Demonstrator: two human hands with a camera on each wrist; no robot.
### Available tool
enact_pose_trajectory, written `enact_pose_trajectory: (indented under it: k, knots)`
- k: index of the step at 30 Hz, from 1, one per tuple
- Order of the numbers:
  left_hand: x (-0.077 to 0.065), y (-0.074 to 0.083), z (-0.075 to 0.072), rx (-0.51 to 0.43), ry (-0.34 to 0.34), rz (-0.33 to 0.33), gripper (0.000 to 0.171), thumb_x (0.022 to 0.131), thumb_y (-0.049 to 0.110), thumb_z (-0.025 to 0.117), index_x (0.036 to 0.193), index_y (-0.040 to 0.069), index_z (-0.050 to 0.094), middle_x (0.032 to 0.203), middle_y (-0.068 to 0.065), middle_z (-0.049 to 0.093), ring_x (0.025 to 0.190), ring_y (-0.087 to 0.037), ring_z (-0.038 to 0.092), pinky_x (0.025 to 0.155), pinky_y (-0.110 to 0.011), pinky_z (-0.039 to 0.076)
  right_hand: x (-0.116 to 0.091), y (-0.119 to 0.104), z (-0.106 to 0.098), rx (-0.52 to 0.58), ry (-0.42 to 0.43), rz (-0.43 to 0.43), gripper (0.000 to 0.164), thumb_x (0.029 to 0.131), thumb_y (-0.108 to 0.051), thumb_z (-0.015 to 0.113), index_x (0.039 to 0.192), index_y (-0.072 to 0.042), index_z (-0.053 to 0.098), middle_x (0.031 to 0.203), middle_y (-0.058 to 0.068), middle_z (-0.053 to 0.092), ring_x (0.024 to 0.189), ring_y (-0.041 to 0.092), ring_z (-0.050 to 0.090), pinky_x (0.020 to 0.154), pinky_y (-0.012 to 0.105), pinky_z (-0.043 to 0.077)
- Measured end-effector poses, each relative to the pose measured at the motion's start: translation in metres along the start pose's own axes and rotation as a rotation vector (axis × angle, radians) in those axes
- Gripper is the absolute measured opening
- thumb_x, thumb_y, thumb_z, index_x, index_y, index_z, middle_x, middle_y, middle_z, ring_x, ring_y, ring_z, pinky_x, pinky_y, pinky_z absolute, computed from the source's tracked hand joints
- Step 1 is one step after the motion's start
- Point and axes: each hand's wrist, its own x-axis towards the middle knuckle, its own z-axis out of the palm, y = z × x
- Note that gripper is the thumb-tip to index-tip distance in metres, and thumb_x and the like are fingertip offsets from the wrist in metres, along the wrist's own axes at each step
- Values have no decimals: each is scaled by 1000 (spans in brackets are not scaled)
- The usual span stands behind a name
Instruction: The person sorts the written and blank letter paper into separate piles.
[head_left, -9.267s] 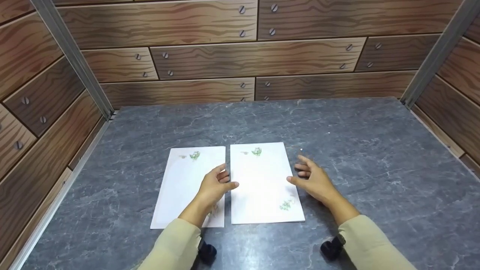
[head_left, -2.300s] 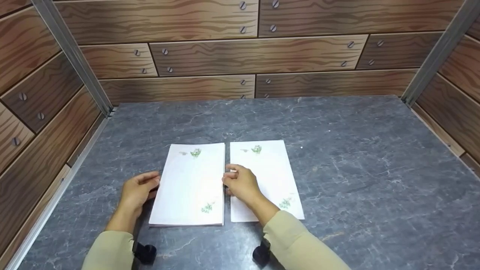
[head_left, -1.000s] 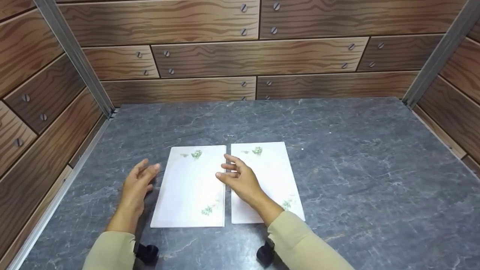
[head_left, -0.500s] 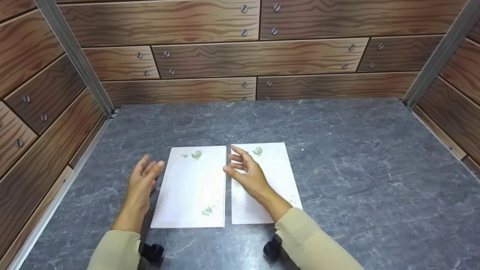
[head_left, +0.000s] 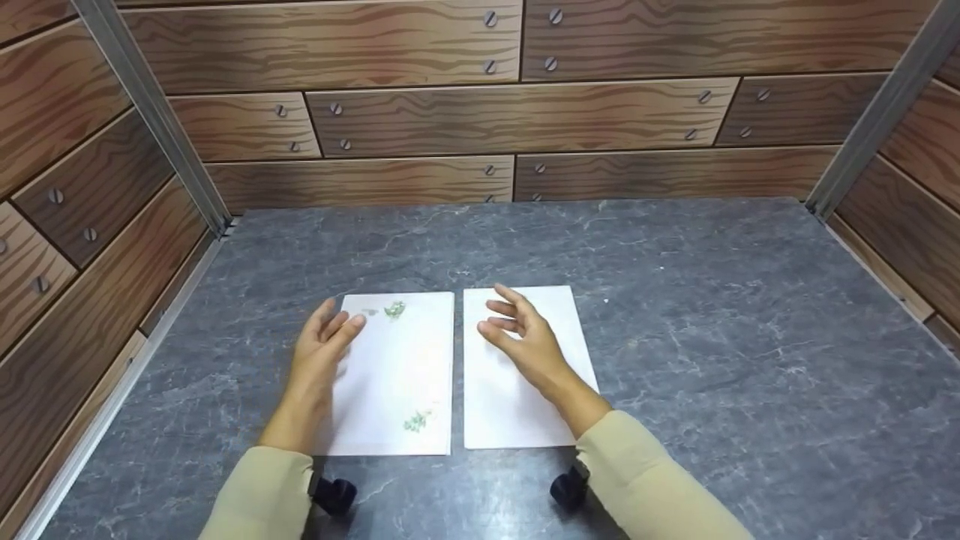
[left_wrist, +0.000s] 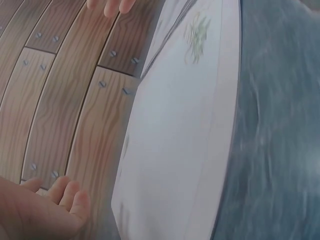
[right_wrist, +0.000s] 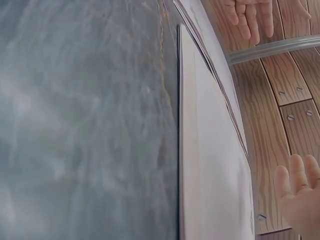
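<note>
Two stacks of white paper with green printed plant motifs lie flat side by side, a narrow gap between them. My left hand (head_left: 319,352) hovers over the left edge of the left stack (head_left: 397,375), fingers loosely bent and holding nothing. Over the right stack (head_left: 499,405) is my right hand (head_left: 529,341), thumb and fingers spread, also with nothing in it; it hides that stack's printed motifs. In the left wrist view, my left hand (left_wrist: 45,210) appears apart from the paper (left_wrist: 175,125). The right wrist view shows my right hand (right_wrist: 302,200) clear of the paper's (right_wrist: 215,135) edge.
The stacks lie on a grey marbled tabletop (head_left: 712,322). Wood-patterned panels (head_left: 420,120) enclose the back and sides, with metal posts (head_left: 150,112) at the corners. Tiny white specks dot the table right of the paper. Black wrist cameras (head_left: 334,495) hang below both sleeves.
Earlier my hands were around the right stack, then at both side edges of the left stack. Since then they have lifted off and moved right. Both stacks stay in place.
</note>
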Motion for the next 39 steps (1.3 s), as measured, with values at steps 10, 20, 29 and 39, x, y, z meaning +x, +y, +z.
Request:
enact_pose_trajectory:
  k: [10, 20, 29, 39]
  knots:
    - [1, -2, 30, 32, -40, 10, 82, 88, 26, 70, 151, 6, 22, 147, -20, 34, 136, -31, 31, 112, -41, 25, -1, 3, -21, 24, 32, 44, 68, 91, -19, 67, 148, -8, 32, 138, 18, 46, 119, 30, 49, 98, 41, 44]
    - [-2, -5, 54, 72, -78, 6, 83, 84, 30, 73, 149, 9, 28, 146, -17, 37, 134, -30, 33, 110, -41, 29, -5, 5, -40, -17, 72, 47, 67, 91, -16, 67, 148, -7, 33, 137, 19, 46, 119, 31, 49, 97, 42, 44]
    - [-4, -11, 70, 52, -114, -8, 81, 83, 24, 75, 148, 6, 30, 143, -22, 38, 132, -35, 35, 108, -42, 33, -10, 9, -58, -53, 99, 82, 69, 91, -20, 67, 148, -9, 31, 140, 18, 44, 120, 30, 48, 99, 43, 42]
    - [-9, -15, 86, 88, -174, -27, 82, 83, 26, 75, 148, 6, 29, 144, -22, 38, 133, -36, 36, 107, -44, 34, -16, 10, -76, -65, 121, 94, 68, 91, -16, 66, 148, -4, 30, 140, 22, 42, 120, 33, 48, 101, 42, 40]
